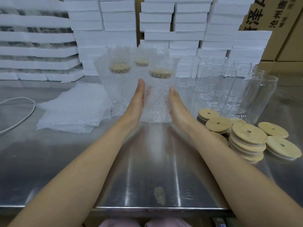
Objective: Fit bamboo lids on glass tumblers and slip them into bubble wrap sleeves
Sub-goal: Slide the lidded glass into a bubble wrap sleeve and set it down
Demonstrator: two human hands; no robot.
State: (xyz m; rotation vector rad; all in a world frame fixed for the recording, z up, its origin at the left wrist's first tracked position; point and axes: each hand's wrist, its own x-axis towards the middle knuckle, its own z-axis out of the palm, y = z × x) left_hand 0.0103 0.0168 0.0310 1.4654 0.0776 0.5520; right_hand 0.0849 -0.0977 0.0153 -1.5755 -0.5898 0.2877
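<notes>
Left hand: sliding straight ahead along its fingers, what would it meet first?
Probably the rear sleeved tumbler, which stands beyond the fingertips of the left hand. That hand lies flat against the near sleeved tumbler, so it would graze its wrap on the way; depth is unclear.

Wears pale pink fabric (119, 223) over the lap, glimpsed at the bottom edge. Shows forearms (91, 154) bare down to left hand (136, 99) and right hand (176, 102).
</notes>
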